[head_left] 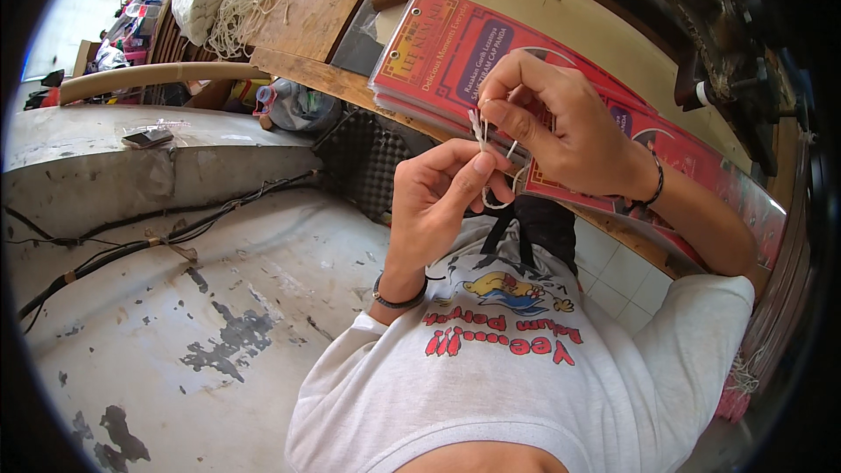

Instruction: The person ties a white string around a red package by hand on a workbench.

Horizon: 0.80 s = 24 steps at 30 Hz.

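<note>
A thin white cord (497,205) is stretched between my two hands in front of my chest, with a small loop of it hanging below. My left hand (441,197) pinches the cord between thumb and index finger. Just above and to the right, my right hand (565,127) grips another part of the cord with thumb and fingertips. Beneath and behind the right hand lie red printed plastic sheets (517,44), stacked, with metal eyelets at one edge. More red sheets (692,171) lie under my right forearm.
A dark machine (727,44) stands at the right on the wooden table (307,13). A tangle of white cord (254,0) lies at the far left of the table. Below it rests a clear plastic bottle (302,105). Black cables (166,236) run along a peeling white surface (219,298).
</note>
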Available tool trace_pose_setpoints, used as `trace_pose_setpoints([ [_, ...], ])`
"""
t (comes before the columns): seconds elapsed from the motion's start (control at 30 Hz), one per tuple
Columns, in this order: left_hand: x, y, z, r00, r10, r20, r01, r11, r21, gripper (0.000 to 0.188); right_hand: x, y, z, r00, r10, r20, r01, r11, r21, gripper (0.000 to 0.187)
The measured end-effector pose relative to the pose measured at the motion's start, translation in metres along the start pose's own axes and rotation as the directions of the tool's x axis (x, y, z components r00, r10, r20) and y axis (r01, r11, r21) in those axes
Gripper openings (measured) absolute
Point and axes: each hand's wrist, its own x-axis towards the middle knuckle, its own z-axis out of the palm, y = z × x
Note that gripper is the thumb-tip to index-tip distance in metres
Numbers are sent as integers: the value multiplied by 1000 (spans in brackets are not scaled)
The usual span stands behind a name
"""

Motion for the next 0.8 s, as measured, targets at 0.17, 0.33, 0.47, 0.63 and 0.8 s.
trace_pose_setpoints([
  [0.17,-1,0,-5,999,28,-27,-28,1000,-8,22,0,-2,1,1000,-15,4,15,1000,28,21],
  [0.33,-2,1,-8,996,54,-68,-54,999,-6,20,3,-10,-5,994,25,106,-19,998,-55,22],
  [0.47,-3,2,-4,995,75,-64,-73,997,32,21,-1,1,1,998,-23,53,23,1000,0,18],
  [0.63,-1,-1,-1,979,156,-133,-147,986,72,23,1,-5,-2,995,-33,90,42,994,-98,16],
  [0.8,0,-4,-3,983,137,-122,-139,990,-7,23,2,-6,-2,997,-22,79,29,996,-80,17],
])
